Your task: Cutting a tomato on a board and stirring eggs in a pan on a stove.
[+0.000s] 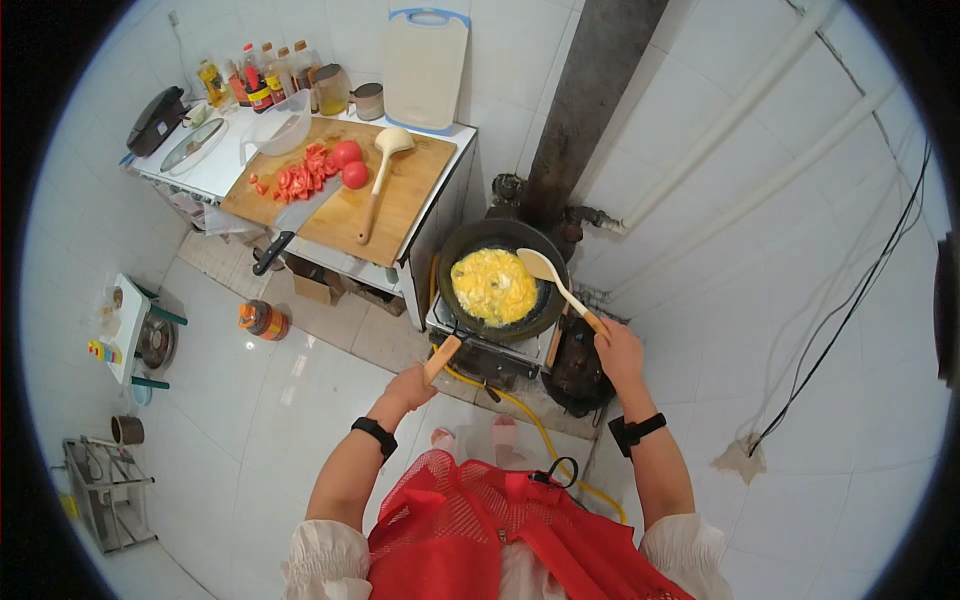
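Observation:
My left hand [409, 387] is closed around the wooden handle of a dark frying pan [456, 326], which rests on a gas stove [491, 346]. Yellow egg [491, 289] lies spread over the pan's base, with some paler patches. My right hand [621, 352] grips the wooden handle end of a cream-coloured spatula [559, 283]. The spatula's head is inside the pan, at the right edge of the egg. Left of the stove, a wooden cutting board [405, 217] bears chopped tomato [304, 176], two round tomatoes [347, 154], a cream ladle [379, 169] and a kitchen knife [289, 229].
Bottles [256, 79] and jars stand along the wall behind a clear plastic bowl [281, 127]. A pale cutting board [426, 67] leans there. A yellow hose [536, 424] runs below the stove. An orange-capped bottle [264, 320] stands on the floor.

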Demonstrator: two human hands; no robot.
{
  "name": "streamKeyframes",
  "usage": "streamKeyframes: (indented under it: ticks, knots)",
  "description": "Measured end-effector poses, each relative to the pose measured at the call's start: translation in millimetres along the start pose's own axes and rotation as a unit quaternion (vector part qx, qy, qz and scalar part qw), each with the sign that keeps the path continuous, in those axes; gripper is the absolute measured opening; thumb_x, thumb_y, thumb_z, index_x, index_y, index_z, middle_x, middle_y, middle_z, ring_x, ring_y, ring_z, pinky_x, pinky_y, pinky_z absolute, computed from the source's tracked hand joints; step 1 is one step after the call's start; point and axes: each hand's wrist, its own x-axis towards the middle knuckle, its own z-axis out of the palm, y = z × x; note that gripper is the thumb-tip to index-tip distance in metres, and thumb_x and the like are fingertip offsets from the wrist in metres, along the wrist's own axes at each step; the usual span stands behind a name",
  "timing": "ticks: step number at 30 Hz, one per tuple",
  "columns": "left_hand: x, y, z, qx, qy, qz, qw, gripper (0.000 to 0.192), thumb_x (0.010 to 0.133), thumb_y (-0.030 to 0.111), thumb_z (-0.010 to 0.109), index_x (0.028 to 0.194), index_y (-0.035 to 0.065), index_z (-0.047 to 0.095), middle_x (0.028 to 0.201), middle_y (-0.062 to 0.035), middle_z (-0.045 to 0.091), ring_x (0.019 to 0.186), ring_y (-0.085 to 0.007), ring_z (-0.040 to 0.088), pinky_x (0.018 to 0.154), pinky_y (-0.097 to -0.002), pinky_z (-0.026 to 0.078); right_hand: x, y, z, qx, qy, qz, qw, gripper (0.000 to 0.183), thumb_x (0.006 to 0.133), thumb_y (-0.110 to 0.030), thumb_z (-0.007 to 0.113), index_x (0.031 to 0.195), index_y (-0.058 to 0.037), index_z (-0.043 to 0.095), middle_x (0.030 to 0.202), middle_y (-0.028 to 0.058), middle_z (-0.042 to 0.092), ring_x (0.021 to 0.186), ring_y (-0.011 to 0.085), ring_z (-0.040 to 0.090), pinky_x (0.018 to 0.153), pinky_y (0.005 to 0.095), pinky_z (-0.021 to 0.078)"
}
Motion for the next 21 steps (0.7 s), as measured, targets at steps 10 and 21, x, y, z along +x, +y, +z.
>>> streamKeyframes:
  ticks: [10, 21]
  knots:
    - [9, -12, 9, 0.028, 0.021, 0.011, 0.999, 0.029, 0.075, 0.015, 0.057, 0.097, 0.0003, 0.044, 0.070, -0.0176, 0.061, 0.050, -0.0274, 0.060, 0.045, -0.0381, 0.049, 24, -4, -9, -0.009, 0.012, -0.023, 1.000, 0.032, 0.084, -0.021, 0.057, 0.114, -0.0100, 0.059, 0.093, 0.0115, 0.061, 0.083, 0.0309, 0.061, 0.072, 0.0413, 0.0501]
    - [16, -21, 19, 0.059, 0.055, 0.001, 0.997, 0.028, 0.074, 0.015, 0.058, 0.095, 0.0011, 0.046, 0.073, -0.0179, 0.062, 0.057, -0.0294, 0.062, 0.053, -0.0396, 0.051, 60, -5, 6, -0.080, 0.051, -0.076, 0.993, 0.024, 0.082, -0.021, 0.059, 0.102, -0.0094, 0.063, 0.074, 0.0149, 0.062, 0.067, 0.0333, 0.062, 0.060, 0.0431, 0.0518]
